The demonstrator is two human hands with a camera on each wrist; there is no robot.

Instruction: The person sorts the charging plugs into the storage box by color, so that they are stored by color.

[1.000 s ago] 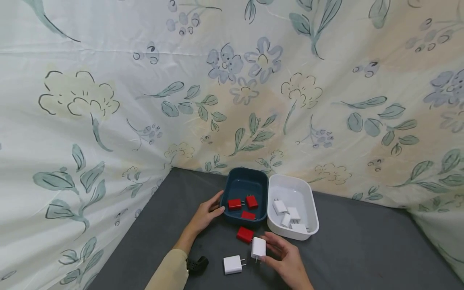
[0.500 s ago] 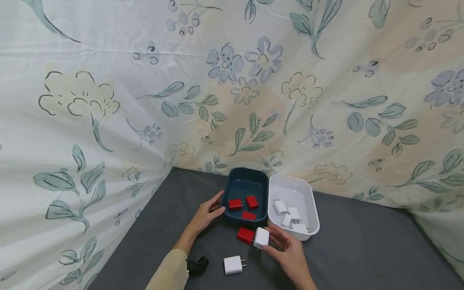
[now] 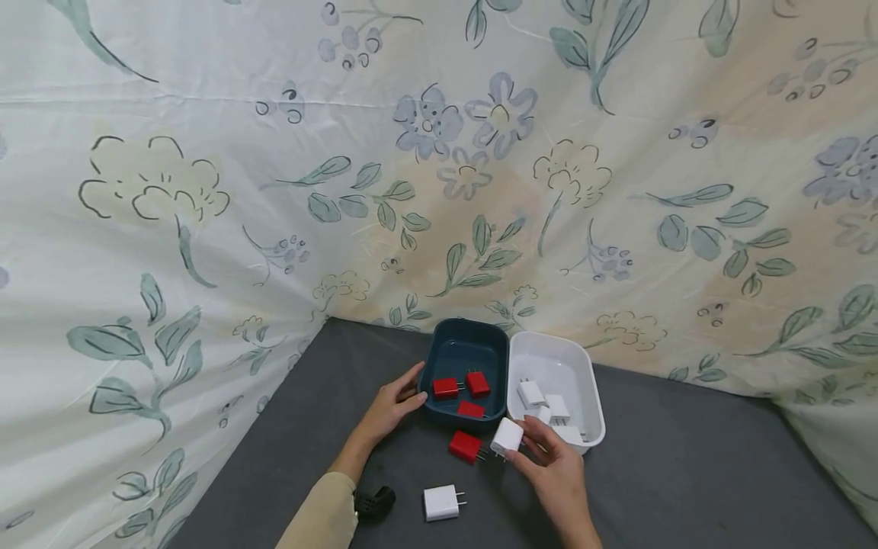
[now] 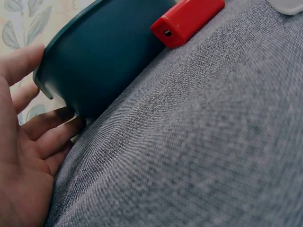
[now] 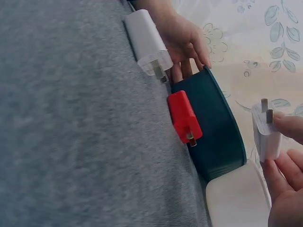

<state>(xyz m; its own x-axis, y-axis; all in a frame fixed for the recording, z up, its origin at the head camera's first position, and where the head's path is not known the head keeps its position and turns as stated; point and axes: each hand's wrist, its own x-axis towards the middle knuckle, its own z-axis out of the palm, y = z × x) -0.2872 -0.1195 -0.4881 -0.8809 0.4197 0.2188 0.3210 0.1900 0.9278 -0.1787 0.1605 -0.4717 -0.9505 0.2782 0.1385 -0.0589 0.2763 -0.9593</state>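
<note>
In the head view my right hand (image 3: 557,467) pinches a white charger plug (image 3: 507,438) between thumb and fingers, close to the near edge of the white bin (image 3: 595,396). The right wrist view shows that charger's (image 5: 266,135) two metal prongs sticking out past the fingers. My left hand (image 3: 389,408) touches the left side of the dark blue bin (image 3: 466,329), its fingers lying against the outer wall. Red charger plugs (image 3: 445,388) lie inside the blue bin, and several white charger plugs (image 3: 531,393) inside the white one.
A red charger plug (image 3: 466,446) lies on the grey cloth (image 3: 686,473) in front of the blue bin. Nearer sits another white charger plug (image 3: 441,502), prongs to the right. Floral fabric (image 3: 439,229) hangs behind both bins.
My right hand has moved up and to the right with the white charger plug, from beside the loose red one toward the white bin. The left hand stays at the blue bin.
</note>
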